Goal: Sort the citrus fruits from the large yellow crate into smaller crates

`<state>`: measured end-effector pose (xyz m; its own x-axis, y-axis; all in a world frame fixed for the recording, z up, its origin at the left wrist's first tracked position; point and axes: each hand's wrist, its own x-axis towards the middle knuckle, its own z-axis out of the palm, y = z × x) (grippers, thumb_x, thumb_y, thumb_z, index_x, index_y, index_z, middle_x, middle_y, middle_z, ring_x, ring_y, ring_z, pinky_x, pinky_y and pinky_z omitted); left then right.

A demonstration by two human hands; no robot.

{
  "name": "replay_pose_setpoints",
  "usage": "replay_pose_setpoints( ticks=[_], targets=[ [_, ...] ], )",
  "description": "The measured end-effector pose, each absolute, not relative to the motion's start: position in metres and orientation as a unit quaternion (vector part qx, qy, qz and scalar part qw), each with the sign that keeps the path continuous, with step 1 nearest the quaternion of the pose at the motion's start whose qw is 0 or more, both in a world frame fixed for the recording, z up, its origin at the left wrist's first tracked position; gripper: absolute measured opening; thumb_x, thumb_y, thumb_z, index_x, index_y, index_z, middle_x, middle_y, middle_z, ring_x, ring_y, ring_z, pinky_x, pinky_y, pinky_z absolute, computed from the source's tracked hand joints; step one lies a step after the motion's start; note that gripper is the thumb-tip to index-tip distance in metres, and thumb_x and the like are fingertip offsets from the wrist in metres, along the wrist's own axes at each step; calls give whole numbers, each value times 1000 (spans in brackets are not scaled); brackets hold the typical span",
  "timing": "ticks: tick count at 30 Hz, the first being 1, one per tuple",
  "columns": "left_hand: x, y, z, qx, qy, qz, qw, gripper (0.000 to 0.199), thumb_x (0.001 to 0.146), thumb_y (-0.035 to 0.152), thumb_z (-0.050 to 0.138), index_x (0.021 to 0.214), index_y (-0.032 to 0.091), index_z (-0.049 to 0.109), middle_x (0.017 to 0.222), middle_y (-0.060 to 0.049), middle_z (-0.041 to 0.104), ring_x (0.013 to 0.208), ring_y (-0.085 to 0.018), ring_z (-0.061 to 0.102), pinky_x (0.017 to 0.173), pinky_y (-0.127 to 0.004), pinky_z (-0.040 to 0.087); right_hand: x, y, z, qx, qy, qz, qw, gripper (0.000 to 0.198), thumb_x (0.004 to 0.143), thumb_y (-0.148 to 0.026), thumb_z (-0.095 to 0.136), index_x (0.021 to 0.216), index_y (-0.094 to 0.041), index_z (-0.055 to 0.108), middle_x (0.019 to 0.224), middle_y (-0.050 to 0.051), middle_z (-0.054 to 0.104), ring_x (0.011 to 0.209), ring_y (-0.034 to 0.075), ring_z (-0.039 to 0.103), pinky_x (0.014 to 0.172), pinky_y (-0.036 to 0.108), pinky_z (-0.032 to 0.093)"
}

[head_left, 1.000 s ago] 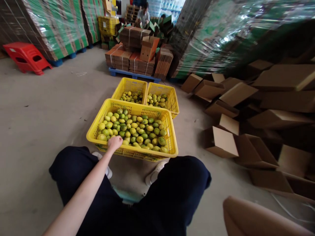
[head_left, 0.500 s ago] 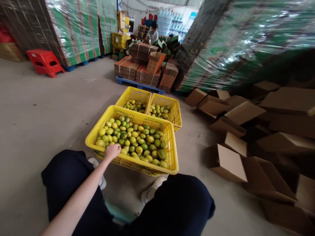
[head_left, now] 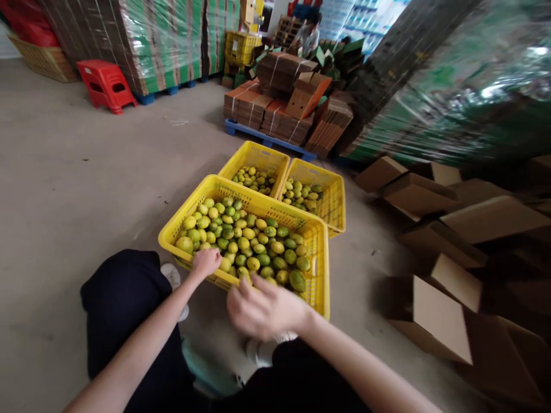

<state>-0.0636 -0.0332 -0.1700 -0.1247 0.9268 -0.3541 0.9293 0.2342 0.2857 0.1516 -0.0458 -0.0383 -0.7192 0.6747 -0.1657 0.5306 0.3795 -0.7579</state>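
Yellow and green lemons fill much of the large yellow plastic crate on the floor in front of my knees. At its near rim, my left hand is closed with the knuckles up, beside the lemons; what its fingers hold, if anything, is hidden. My right hand hangs over the near edge of the same crate, toward the right. Its fingers are bent and smeared by motion, and I cannot see a lemon in them.
Two smaller yellow crates, left and right, hold lemons behind the large one. Open cardboard boxes lie piled on the right. Flattened cartons sit on a blue pallet. A red stool stands left; a person is far back.
My right hand has come into view from the lower right and is now over the crate's near edge. My left hand stays at the rim. The view has shifted left.
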Motion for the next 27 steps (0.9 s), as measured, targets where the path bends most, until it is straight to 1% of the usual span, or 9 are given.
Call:
replay_pose_setpoints(
  ticks=[3, 5, 10, 12, 14, 16, 18, 23, 27],
  targets=[
    [-61, -32, -170, 616, 750, 0, 240, 31, 96, 30, 41, 100, 21, 70, 102, -11, 75, 93, -24, 69, 75, -32, 44, 119, 18, -75, -268, -934, 236, -2, 35, 92, -12, 48, 122, -24, 64, 134, 14, 61, 126, 31, 54, 102, 51, 48],
    [-59, -31, -172, 614, 752, 3, 241, 28, 94, 31, 44, 98, 22, 70, 100, -9, 75, 90, -23, 69, 73, -31, 43, 92, 68, -106, -314, -939, 138, -29, 39, 86, -5, 49, 122, -13, 62, 136, 22, 57, 134, 36, 46, 107, 54, 41],
    [-53, -29, -180, 597, 754, 1, 274, 27, 93, 32, 41, 94, 23, 67, 100, -10, 74, 91, -23, 69, 71, -32, 44, 14, 180, -163, -396, -894, 207, 29, 41, 86, 1, 46, 122, -12, 60, 147, 20, 49, 145, 32, 32, 118, 53, 26],
    [-51, -28, -182, 592, 750, -1, 294, 29, 93, 33, 39, 95, 25, 66, 100, -12, 73, 93, -25, 69, 73, -34, 45, -17, 213, -179, -427, -867, 251, 61, 34, 89, -2, 50, 119, -12, 62, 142, 19, 54, 140, 30, 39, 115, 53, 30],
    [-49, -27, -185, 588, 746, -2, 313, 30, 94, 34, 37, 95, 26, 65, 100, -13, 72, 96, -27, 69, 75, -36, 46, -42, 236, -194, -470, -825, 299, 95, 27, 94, -15, 58, 121, -12, 61, 135, 15, 59, 128, 28, 52, 107, 54, 41],
    [-47, -27, -187, 584, 742, 0, 330, 31, 94, 35, 35, 95, 27, 65, 99, -13, 72, 96, -28, 68, 78, -39, 47, -59, 249, -209, -510, -779, 341, 133, 34, 95, -31, 62, 125, -15, 59, 131, 11, 60, 116, 25, 60, 98, 51, 50],
    [-46, -27, -190, 580, 740, 8, 342, 32, 94, 38, 34, 95, 27, 64, 98, -14, 71, 96, -29, 68, 80, -41, 48, -68, 253, -223, -536, -737, 374, 173, 37, 95, -38, 62, 127, -19, 59, 131, 10, 60, 112, 24, 62, 94, 48, 54],
    [-45, -27, -190, 570, 739, 20, 359, 30, 92, 41, 35, 92, 33, 63, 99, -16, 71, 98, -31, 68, 82, -46, 49, -62, 245, -240, -568, -664, 421, 244, 35, 96, -34, 60, 127, -18, 58, 131, 11, 60, 111, 23, 62, 93, 46, 54],
    [-47, -24, -184, 567, 734, 18, 374, 24, 88, 40, 38, 91, 35, 62, 105, -14, 71, 100, -31, 67, 83, -46, 50, -34, 226, -236, -590, -647, 414, 250, 38, 97, -30, 60, 131, -14, 54, 131, 13, 59, 109, 22, 63, 91, 47, 54]
  ],
)
